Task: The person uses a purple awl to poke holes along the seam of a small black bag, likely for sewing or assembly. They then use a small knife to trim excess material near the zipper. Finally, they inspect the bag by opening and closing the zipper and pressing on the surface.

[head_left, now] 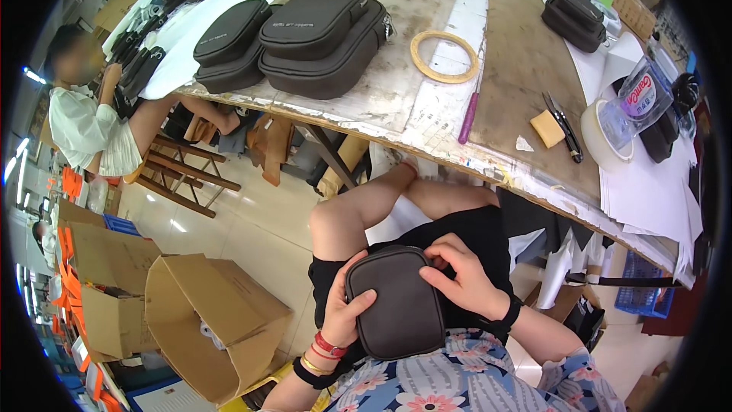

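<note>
A small dark brown zippered bag (401,309) with rounded corners lies on my lap, its smooth flat side facing up. My left hand (345,307) is closed around its left edge, the thumb pressing on the face. At the upper right corner, my right hand (467,281) pinches the rim with thumb and bent fingers. Whether a zipper pull is between those fingers is hidden. On the worktable (427,118) ahead, similar finished-looking bags (313,27) stand stacked in pairs near the front edge.
A tan tape ring (415,53), a purple-handled tool (468,120), a yellow block (547,130), black-handled snips (568,137) and a white tub (602,141) with a plastic bottle lie on the table. An open cardboard box (202,320) stands left. Another person (95,118) sits at far left.
</note>
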{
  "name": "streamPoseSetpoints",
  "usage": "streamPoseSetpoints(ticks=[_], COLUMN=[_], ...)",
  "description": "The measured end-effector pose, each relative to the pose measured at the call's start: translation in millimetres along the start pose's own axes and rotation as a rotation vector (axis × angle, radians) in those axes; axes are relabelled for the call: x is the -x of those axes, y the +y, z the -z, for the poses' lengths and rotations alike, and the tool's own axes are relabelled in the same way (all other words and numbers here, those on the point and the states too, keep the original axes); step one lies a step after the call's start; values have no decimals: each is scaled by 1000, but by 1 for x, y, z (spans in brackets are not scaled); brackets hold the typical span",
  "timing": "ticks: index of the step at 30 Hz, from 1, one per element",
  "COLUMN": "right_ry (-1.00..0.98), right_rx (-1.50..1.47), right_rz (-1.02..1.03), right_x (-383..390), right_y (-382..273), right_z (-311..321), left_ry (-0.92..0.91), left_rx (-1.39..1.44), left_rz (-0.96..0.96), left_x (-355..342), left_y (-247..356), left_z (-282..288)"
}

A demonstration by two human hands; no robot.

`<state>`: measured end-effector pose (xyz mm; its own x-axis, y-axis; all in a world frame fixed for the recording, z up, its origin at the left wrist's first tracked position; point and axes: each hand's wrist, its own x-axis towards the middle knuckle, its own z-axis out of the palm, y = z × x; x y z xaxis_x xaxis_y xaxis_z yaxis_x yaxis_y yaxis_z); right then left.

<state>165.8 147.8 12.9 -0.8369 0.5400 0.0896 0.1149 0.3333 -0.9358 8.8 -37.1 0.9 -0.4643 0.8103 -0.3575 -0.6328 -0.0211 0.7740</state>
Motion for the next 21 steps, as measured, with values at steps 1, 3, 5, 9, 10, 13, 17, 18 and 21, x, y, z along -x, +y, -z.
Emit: streamPoseSetpoints(ticks=[1, 3, 5, 9, 10, 13, 17, 18, 21], right_ry=[-21, 2, -3, -22, -55, 42, 106, 132, -196], right_rx=[89, 304, 386, 381, 359, 384, 21, -148, -486], right_rz=[-1, 107, 189, 404, 456, 509, 136, 2, -256], right_x=[-4, -14, -19, -23, -23, -20, -12, -9, 9], right_y=[-5, -16, -19, -20, -21, -23, 0, 3, 9], right_z=[3, 2, -2, -3, -2, -3, -10, -11, -7], left_ry=[-4, -18, -11, 146, 153, 168, 307, 361, 457], left_rx=[-45, -123, -223, -601, -588, -548, -142, -65, 78], left_rz=[-32, -56, -98, -317, -321, -329, -194, -194, -233], left_x=[2, 4, 6, 4, 5, 8, 1, -1, -6], left_y=[-3, 2, 9, 7, 3, -3, 1, 3, 0], left_z=[-1, -3, -9, -10, -12, -13, -15, -14, -7])
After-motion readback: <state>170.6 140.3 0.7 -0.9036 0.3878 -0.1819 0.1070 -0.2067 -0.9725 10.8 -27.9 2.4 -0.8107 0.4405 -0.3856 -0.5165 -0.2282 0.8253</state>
